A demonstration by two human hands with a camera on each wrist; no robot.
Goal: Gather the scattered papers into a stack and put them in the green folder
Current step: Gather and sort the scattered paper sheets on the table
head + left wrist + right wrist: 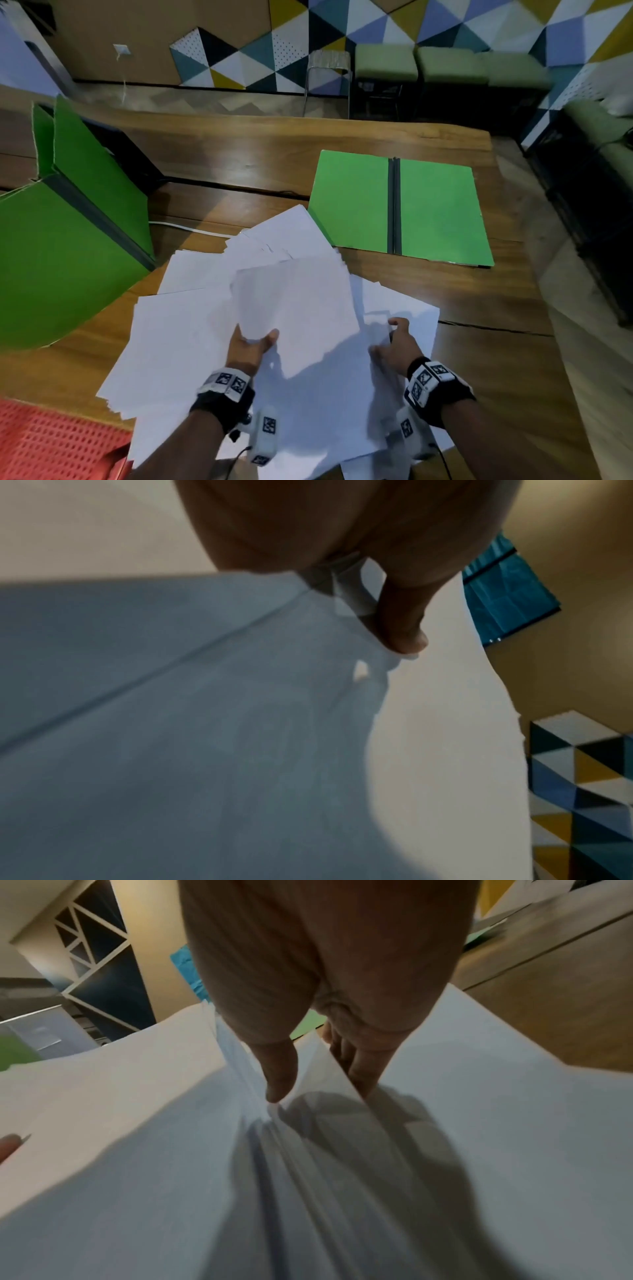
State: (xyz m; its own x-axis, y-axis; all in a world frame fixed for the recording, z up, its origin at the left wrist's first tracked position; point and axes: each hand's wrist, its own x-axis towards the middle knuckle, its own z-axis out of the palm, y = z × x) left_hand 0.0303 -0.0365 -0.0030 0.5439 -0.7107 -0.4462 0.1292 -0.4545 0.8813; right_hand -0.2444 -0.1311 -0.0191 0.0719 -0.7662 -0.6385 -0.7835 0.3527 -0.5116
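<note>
Several white papers [212, 329] lie fanned in a loose pile at the near middle of the wooden table [239, 161]. My left hand [251, 346] holds a raised bunch of sheets [294, 308] by its near edge, thumb on top. In the left wrist view the thumb [404, 620] presses on the paper [205, 723]. My right hand [394, 346] pinches the right-hand sheets [404, 308]; in the right wrist view its thumb [279, 1069] lies on the paper [137, 1110] with fingers beneath. The green folder [435, 212] lies open and flat at the far right.
A larger green folder or board [68, 219] stands propped at the left of the table. A white cable [185, 228] runs behind the pile. A red mesh surface [51, 442] sits at the near left corner. Green stools [418, 65] stand by the patterned wall.
</note>
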